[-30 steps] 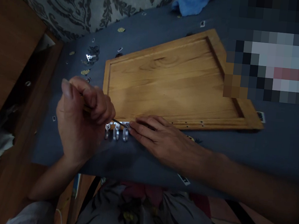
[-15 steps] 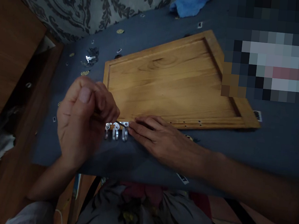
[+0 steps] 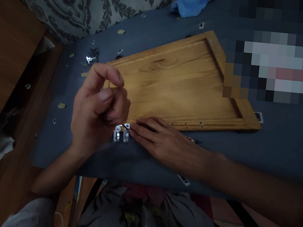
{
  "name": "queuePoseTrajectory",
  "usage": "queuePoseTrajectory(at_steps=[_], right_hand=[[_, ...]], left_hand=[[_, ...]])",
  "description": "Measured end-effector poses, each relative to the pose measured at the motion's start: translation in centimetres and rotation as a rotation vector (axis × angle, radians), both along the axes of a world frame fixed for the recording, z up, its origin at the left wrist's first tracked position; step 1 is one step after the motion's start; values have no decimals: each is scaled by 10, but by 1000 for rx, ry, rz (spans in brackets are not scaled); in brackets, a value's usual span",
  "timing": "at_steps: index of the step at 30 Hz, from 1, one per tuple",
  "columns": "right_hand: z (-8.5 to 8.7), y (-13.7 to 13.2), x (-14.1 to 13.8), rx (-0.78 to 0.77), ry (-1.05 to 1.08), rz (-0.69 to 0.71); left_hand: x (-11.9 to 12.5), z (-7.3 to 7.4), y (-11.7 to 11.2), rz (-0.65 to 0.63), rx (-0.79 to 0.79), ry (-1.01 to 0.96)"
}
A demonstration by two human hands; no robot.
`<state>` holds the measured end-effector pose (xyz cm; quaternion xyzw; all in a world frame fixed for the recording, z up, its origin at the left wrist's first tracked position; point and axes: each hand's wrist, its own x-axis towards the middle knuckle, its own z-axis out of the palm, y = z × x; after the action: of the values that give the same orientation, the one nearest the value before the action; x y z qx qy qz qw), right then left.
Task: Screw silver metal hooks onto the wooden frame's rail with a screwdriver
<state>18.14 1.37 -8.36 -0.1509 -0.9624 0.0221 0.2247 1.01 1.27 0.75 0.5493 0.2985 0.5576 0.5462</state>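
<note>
My left hand [image 3: 99, 112] is closed around a screwdriver, its handle hidden in the palm. The screwdriver's thin dark shaft [image 3: 125, 127] runs to the plate of a metal hook [image 3: 126, 135] on the near edge of a wooden board [image 3: 167, 83]. Beside it sits another silver hook [image 3: 116, 135], partly behind my left hand. My right hand [image 3: 162, 139] lies along the board's near edge, fingertips together and pressed against the right side of the hook under the shaft. Its thumb is hidden. Several small dark holes [image 3: 186, 124] dot the edge to the right.
Small shiny metal parts [image 3: 90, 59] lie on the dark blue patterned cloth [image 3: 70, 88] at the left. A light blue rag [image 3: 192, 5] rests at the back near the patterned wall. A wooden cabinet [image 3: 11, 35] borders the left side. The upper right is blurred out.
My left hand has shifted right and turned on the screwdriver, its index finger now raised and curled. It covers the leftmost hook. My right hand and the board have stayed put.
</note>
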Motion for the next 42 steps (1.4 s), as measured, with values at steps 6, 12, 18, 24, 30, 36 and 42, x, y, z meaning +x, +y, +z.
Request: queuePoseTrajectory(at_steps=[6,12,18,24,30,36,42], right_hand=[[2,0,1,-9,8,15],[3,-1,1,-59,0,19],[4,0,0,-64,-24,17],[2,1,0,-47,-43,21],[-1,1,-1,-42,23,39],[0,1,0,-43,-1,32],[-3,1,0,-38,2,25]], left_hand=[[-4,2,0,-38,52,43],[3,6,-9,203,-7,28],[5,-1,1,78,79,-26],[-2,2,8,-83,26,53],[2,6,1,170,-9,62],[2,-1,4,65,62,-6],[-4,6,8,-35,-42,74]])
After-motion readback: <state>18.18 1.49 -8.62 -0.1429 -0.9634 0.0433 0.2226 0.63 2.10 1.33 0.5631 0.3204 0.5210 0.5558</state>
